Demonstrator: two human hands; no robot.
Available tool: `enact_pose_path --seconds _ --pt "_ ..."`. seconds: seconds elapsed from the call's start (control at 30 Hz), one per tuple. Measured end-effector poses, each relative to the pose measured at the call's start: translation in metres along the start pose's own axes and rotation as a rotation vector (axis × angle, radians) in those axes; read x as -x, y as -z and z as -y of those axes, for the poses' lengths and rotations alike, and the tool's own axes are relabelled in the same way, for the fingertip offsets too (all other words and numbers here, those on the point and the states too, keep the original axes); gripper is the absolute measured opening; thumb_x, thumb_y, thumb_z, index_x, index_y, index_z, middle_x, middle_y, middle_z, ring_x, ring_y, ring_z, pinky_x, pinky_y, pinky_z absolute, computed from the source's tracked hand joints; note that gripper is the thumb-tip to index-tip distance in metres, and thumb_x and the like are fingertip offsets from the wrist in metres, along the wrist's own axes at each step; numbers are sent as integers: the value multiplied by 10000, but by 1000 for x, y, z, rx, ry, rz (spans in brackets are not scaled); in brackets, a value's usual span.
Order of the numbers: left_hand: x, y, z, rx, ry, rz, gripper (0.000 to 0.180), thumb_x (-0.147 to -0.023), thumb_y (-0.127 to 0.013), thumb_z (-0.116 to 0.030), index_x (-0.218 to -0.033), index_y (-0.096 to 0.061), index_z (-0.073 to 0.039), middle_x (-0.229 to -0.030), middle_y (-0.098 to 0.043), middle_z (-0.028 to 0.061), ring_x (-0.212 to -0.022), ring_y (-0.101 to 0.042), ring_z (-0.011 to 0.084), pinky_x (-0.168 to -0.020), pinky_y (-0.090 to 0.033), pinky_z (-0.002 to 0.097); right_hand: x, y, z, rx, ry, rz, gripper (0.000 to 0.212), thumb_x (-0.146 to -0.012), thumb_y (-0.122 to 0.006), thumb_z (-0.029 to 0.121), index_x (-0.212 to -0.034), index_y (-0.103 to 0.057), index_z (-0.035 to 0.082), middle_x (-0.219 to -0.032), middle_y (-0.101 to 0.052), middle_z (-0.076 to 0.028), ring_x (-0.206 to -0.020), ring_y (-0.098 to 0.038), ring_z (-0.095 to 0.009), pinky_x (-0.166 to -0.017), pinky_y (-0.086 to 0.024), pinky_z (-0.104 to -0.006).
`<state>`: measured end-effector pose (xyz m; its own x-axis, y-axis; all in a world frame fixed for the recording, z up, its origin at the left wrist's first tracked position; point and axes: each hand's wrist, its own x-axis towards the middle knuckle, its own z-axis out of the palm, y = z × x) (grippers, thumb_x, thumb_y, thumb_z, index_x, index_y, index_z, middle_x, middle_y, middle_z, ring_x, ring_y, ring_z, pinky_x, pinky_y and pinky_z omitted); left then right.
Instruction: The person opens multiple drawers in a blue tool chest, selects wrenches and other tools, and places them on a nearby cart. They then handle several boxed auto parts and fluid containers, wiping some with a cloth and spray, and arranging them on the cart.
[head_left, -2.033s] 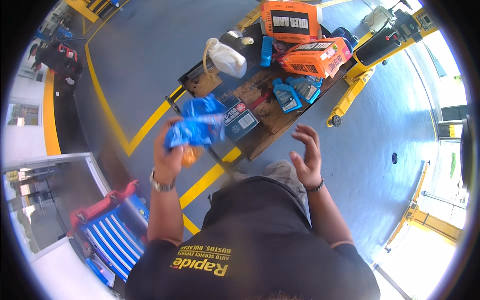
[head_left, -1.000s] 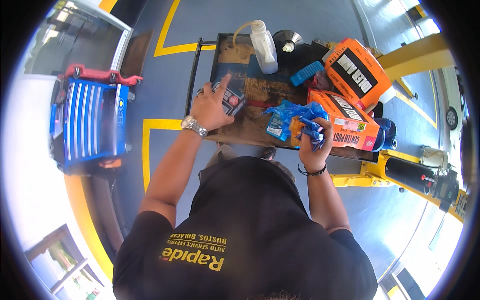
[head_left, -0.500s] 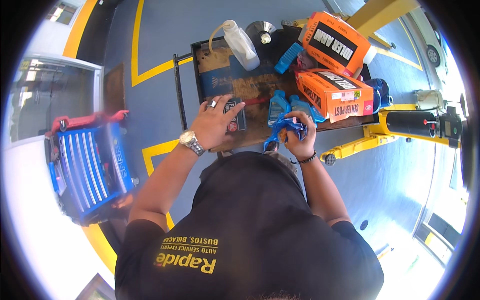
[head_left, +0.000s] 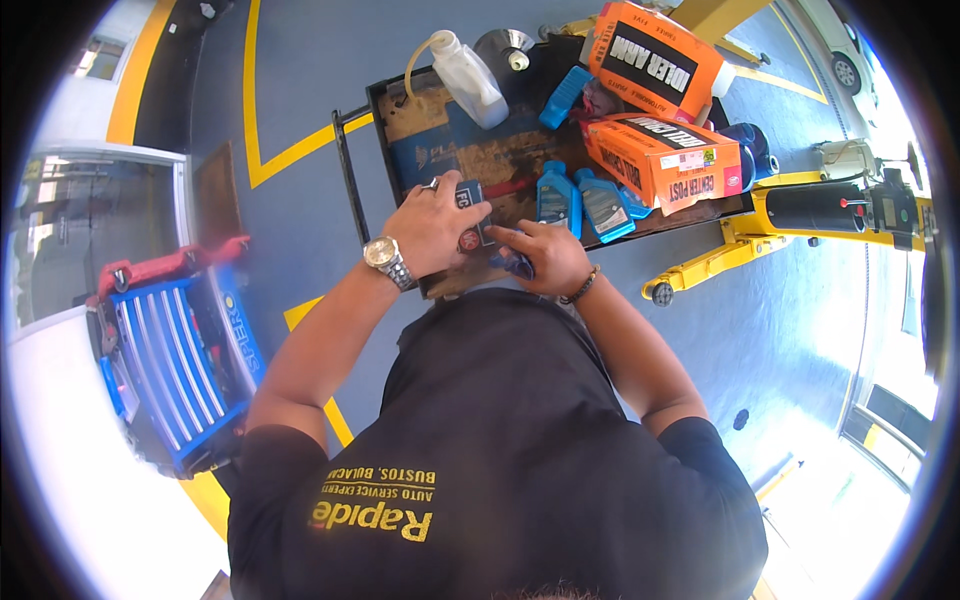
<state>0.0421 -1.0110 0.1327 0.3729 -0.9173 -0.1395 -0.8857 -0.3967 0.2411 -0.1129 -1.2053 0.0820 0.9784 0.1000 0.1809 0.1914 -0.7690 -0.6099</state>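
My left hand [head_left: 432, 228], with a ring and a wristwatch, is closed over a small dark box [head_left: 472, 240] with pale lettering and a red round mark, near the front of the tray cart [head_left: 430, 283]. Close to the box's right side, my right hand [head_left: 552, 258] has its index finger stretched toward it. A crumpled blue wrapper [head_left: 515, 264] shows beneath that hand's curled fingers; most of it is hidden. Two blue plastic bottles [head_left: 558, 200] lie just beyond my right hand.
On the cart's far side lie a white squeeze bottle [head_left: 468, 85] with a tube, a dark funnel [head_left: 503, 48] and another blue bottle [head_left: 566, 97]. Two orange boxes [head_left: 665, 160] fill the right. A yellow lift arm [head_left: 705, 268] stands beyond; a blue tool cabinet [head_left: 180, 360] is at left.
My right hand has moved left from beside the blue bottles to the small box, bringing the blue wrapper along. My left hand has closed further around the box. The view has shifted slightly.
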Motion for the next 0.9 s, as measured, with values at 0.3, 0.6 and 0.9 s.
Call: enact_pose_path --seconds 0.3,0.6,0.9 --pt "1 0 -1 -33 9 25 713 -686 -911 -364 -1333 -639 -235 -1484 -453 275 -1148 -674 382 -1067 -445 515 10 -15 -10 76 74 -88 582 -794 -799 197 -1360 -673 249 -799 -566 -59 -690 -656 -267 -599 -537 -428" --pt "-15 23 -9 -79 23 258 795 -670 -948 -391 -1377 -614 -244 -1430 -468 261 -1102 -675 400 -983 -541 477 10 -14 -8 99 88 -138 528 -820 -801 216 -1336 -699 251 -804 -578 -61 -694 -655 -264 -599 -548 -418" --pt "-7 22 -10 -87 -10 180 787 -695 -933 -426 -1394 -618 -247 -1494 -432 300 -1140 -678 423 -1000 -558 463 8 -12 -22 67 145 -146 549 -815 -820 247 -1350 -696 266 -813 -572 -61 -693 -650 -249 -596 -546 -412"
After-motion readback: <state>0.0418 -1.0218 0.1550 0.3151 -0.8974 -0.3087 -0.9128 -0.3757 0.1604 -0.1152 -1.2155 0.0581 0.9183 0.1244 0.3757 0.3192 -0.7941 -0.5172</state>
